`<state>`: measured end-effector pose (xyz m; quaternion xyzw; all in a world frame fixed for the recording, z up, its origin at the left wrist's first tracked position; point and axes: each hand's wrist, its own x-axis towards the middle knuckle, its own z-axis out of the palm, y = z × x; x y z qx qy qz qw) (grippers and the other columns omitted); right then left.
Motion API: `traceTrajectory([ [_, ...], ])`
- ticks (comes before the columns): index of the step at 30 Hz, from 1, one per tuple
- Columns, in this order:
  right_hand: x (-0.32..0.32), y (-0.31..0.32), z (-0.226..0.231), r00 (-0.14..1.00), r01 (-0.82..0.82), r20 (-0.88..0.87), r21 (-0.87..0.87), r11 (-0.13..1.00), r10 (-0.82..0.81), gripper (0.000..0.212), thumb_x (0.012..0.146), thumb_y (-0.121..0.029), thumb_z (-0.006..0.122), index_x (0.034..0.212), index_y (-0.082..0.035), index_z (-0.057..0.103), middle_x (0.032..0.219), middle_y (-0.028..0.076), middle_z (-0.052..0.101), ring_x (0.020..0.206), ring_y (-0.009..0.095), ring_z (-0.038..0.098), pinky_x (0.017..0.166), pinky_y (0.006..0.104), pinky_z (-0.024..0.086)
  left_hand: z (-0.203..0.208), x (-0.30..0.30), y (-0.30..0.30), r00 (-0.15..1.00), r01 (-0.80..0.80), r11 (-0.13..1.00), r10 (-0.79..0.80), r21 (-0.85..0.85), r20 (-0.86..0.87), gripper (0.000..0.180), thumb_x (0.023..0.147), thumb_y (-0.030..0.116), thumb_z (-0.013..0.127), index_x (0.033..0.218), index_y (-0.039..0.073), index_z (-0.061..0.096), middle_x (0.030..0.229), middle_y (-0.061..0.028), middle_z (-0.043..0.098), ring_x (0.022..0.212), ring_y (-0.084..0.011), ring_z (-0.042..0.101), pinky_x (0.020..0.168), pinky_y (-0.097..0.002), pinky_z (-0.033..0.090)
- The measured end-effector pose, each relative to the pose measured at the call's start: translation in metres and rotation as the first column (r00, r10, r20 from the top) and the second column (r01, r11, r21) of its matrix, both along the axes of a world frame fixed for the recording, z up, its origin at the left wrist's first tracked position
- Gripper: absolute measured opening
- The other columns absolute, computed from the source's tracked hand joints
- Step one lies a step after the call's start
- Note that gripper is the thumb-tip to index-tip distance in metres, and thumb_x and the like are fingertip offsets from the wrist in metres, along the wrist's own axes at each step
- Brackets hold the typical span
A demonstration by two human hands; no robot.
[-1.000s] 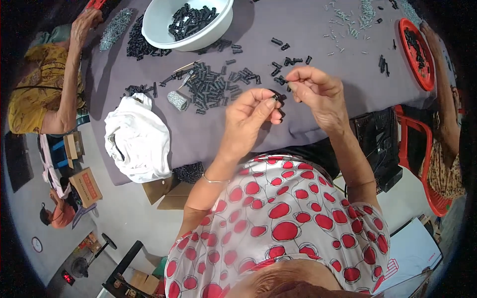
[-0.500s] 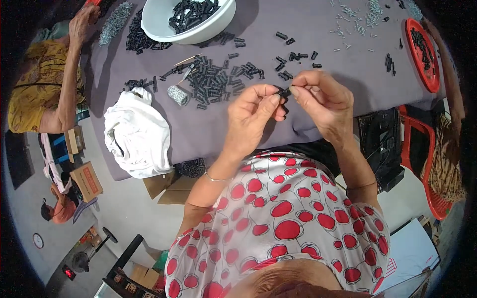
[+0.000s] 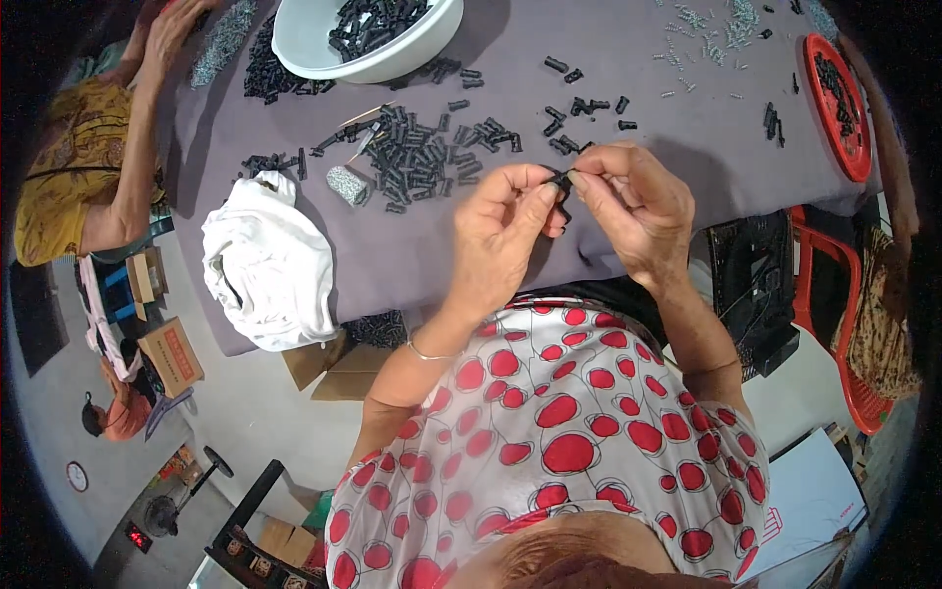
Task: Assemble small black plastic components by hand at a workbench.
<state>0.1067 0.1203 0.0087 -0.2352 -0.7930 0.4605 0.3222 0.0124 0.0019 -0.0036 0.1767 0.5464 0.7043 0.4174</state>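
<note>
Above the near edge of the table, my left hand [image 3: 503, 231] pinches a small black plastic part [image 3: 563, 190] between thumb and fingers. My right hand [image 3: 638, 206] is closed at the part's upper end, thumb against forefinger; whether it grips a separate piece there is hidden. Left of my hands lies a heap of short black plastic tubes [image 3: 417, 152]. A few more black tubes [image 3: 566, 144] are scattered just beyond my fingertips.
A white bowl [image 3: 392, 64] of black parts stands at the far left. White cloth [image 3: 270, 265] drapes over the near left edge. Small metal springs [image 3: 721, 39] lie far right, beside a red tray [image 3: 818, 162]. Another person's arm [image 3: 137, 147] reaches over the left side.
My right hand has come slightly left, closer to my left hand, over the black part. At the left, the other person's hands have shifted.
</note>
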Motion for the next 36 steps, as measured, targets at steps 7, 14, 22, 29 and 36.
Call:
traceTrajectory([
  [7,0.0,-0.001,-0.009,0.998,-0.018,-0.068,-0.078,0.997,0.012,0.013,0.075,0.0,0.068,0.085,-0.004,0.062,0.076,0.006,0.063,0.065,0.014,0.062,0.058,0.0253,0.049,0.001,0.001,0.001,0.999,0.009,0.999,-0.011,-0.043,-0.051,0.014,0.093,0.008,0.055,0.102,-0.003,0.055,0.085,-0.0037,0.06,0.07,-0.0077,0.057,0.065,-0.0216,0.049],
  [14,0.001,-0.004,-0.01,0.998,-0.036,-0.063,-0.258,0.965,0.02,0.01,0.077,0.0,0.067,0.086,-0.003,0.062,0.077,0.006,0.064,0.066,0.012,0.063,0.058,0.0242,0.049,0.0,0.005,0.0,0.99,-0.007,0.998,0.0,-0.056,-0.141,0.017,0.094,0.01,0.052,0.101,-0.005,0.056,0.084,-0.005,0.062,0.068,-0.0079,0.056,0.066,-0.0218,0.048],
  [22,-0.002,-0.011,-0.011,0.999,-0.008,-0.038,-0.233,0.972,-0.001,0.009,0.078,0.0,0.066,0.087,-0.003,0.063,0.079,0.006,0.065,0.067,0.012,0.064,0.059,0.0241,0.05,0.001,0.006,0.001,0.987,-0.016,0.998,0.007,-0.057,-0.162,0.011,0.095,0.008,0.051,0.098,-0.002,0.054,0.079,-0.001,0.057,0.066,-0.0052,0.052,0.062,-0.0197,0.045],
  [29,-0.003,-0.016,-0.021,0.992,-0.037,-0.126,-0.099,0.994,0.024,0.016,0.076,0.004,0.065,0.09,-0.003,0.062,0.085,0.009,0.064,0.068,0.014,0.063,0.059,0.0252,0.05,0.003,0.003,-0.001,0.99,-0.035,0.998,0.029,-0.044,-0.136,0.012,0.094,0.007,0.051,0.098,-0.003,0.056,0.079,-0.0025,0.06,0.067,-0.006,0.054,0.063,-0.0201,0.046],
  [36,-0.004,-0.011,-0.019,0.987,-0.077,-0.125,0.155,0.985,0.097,0.035,0.067,0.006,0.068,0.1,-0.001,0.058,0.094,0.011,0.061,0.075,0.019,0.061,0.063,0.0268,0.05,0.014,-0.015,-0.002,0.975,0.069,0.997,-0.06,-0.034,0.213,0.014,0.092,0.009,0.055,0.094,-0.003,0.06,0.08,-0.0039,0.062,0.069,-0.0077,0.056,0.065,-0.0216,0.048],
])
